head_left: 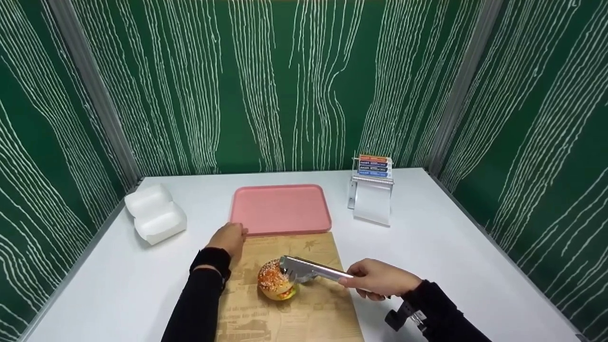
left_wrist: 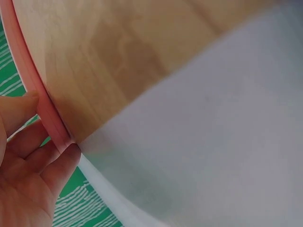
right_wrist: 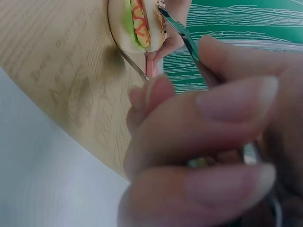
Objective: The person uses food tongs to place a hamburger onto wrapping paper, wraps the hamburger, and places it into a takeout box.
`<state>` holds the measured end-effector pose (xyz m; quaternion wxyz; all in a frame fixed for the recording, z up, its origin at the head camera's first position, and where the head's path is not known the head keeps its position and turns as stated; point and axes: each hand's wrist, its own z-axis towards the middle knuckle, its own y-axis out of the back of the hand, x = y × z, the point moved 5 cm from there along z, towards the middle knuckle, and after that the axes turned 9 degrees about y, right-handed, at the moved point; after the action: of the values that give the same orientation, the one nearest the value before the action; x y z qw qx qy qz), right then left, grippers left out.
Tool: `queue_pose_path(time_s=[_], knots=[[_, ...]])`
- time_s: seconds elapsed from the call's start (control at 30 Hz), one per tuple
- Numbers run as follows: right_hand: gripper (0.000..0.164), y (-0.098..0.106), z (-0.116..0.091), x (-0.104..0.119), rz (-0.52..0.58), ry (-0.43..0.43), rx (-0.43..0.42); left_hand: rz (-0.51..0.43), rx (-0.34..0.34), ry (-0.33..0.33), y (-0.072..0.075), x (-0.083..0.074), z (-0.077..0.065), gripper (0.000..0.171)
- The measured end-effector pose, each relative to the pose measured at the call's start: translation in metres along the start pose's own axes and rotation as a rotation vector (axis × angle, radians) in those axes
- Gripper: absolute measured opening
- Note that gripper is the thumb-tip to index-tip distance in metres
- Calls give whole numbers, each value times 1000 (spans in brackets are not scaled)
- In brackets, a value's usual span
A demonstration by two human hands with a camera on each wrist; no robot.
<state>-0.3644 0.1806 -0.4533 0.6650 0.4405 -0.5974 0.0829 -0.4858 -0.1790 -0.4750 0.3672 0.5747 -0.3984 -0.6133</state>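
A sesame-bun burger (head_left: pixel 275 281) with lettuce and red-and-yellow filling sits over brown printed paper (head_left: pixel 289 324). My right hand (head_left: pixel 380 279) grips metal tongs (head_left: pixel 323 270) by their handles. One tong arm meets the seeded top of the burger (right_wrist: pixel 137 23); the other reaches toward its underside, where contact is unclear. At the paper's far left corner, my left hand (head_left: pixel 231 238) holds the near corner of a pink tray (head_left: pixel 280 209). In the left wrist view, thumb and fingers (left_wrist: pixel 64 165) are at the tray's rim (left_wrist: pixel 35 82), beside the paper corner.
An opened white clamshell box (head_left: pixel 159 216) stands on the left of the white table (head_left: pixel 114 280). Back right is a metal dispenser (head_left: pixel 373 187) with colourful labels and a hanging white sheet. Green walls with white lines enclose the table on the back and both sides.
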Motion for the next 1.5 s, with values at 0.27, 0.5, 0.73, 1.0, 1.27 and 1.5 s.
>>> queue_pose_path(time_s=[0.27,0.5,0.73,1.0,1.27,1.5], knots=[[39,12,1,4,-14,19,-59,-10,-10,-33,2,-1,-3,15],[34,53,14,11,-60,69,-297,-15,-24,-26,8,-7,-9,19],[24,80,39,18,-85,52,-489,-24,-4,12,8,-8,-12,13],[22,76,73,5,-273,22,-479,-26,-14,18,-3,3,-4,10],[22,66,92,-18,-379,67,-457,-24,-5,-22,-2,2,0,21],[25,61,96,-23,-360,69,-478,11,-41,-47,4,-2,-3,18]])
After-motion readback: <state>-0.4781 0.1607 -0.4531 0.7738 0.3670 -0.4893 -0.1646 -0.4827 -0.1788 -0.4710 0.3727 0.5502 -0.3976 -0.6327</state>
